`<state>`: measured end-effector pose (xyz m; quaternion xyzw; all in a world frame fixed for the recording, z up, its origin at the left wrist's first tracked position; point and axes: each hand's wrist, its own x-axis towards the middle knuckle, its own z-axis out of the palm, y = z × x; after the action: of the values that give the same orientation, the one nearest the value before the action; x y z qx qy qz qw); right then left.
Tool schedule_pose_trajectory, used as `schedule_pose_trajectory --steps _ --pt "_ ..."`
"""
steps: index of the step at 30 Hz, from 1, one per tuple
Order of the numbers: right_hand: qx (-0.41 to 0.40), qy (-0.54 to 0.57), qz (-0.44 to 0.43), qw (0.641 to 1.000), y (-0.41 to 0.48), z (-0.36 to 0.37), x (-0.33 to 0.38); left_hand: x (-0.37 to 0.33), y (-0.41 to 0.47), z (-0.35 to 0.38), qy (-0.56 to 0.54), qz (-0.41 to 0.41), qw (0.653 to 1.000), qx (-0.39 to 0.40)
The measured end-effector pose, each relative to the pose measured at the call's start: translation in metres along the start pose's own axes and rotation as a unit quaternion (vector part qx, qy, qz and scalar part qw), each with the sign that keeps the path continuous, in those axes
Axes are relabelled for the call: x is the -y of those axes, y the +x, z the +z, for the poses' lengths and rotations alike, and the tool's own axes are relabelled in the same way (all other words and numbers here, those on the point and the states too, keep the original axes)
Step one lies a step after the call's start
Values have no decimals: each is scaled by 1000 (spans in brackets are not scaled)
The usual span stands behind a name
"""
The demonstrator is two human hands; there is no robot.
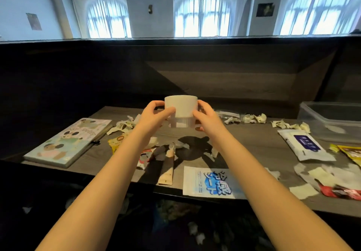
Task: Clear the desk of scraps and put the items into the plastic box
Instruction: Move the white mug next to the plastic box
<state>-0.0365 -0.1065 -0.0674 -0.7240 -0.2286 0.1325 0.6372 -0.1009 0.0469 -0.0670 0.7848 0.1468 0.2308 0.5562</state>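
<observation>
Blue-printed packet [209,182] lies nearest — beyond scraps [169,151], left hand [156,116] and right hand [205,118] grip a white cup [180,107].

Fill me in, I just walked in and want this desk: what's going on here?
A person is tidying up. The left hand and the right hand together hold a white cup above the desk. Torn paper scraps, a notebook and a wipes pack lie on the desk. The clear plastic box sits at the far right.
</observation>
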Motion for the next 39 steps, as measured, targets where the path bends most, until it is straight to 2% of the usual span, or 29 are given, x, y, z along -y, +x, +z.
schedule_pose_trajectory --steps 5,13,19,32,34,36,39 --pt "-32 -3 -33 999 -51 -49 -11 -15 -38 49 -1 19 1000 18" --pt "-101 -12 -34 994 -117 -145 -27 -51 -78 141 -47 36 988 140" --pt "-180 -14 -52 982 -155 -212 -42 -82 -98 212 -19 48 978 204" --pt "-350 -2 -115 930 -200 -328 -71 -126 -131 346 -65 100 941 317" --pt "-376 -2 -120 919 -205 -345 -75 -123 -131 369 -33 111 939 323" --pt "-403 6 -113 908 -211 -362 -79 -116 -130 392 70 149 930 330" --pt "-436 -5 -90 896 -221 -384 -87 -105 -137 424 193 229 885 356"
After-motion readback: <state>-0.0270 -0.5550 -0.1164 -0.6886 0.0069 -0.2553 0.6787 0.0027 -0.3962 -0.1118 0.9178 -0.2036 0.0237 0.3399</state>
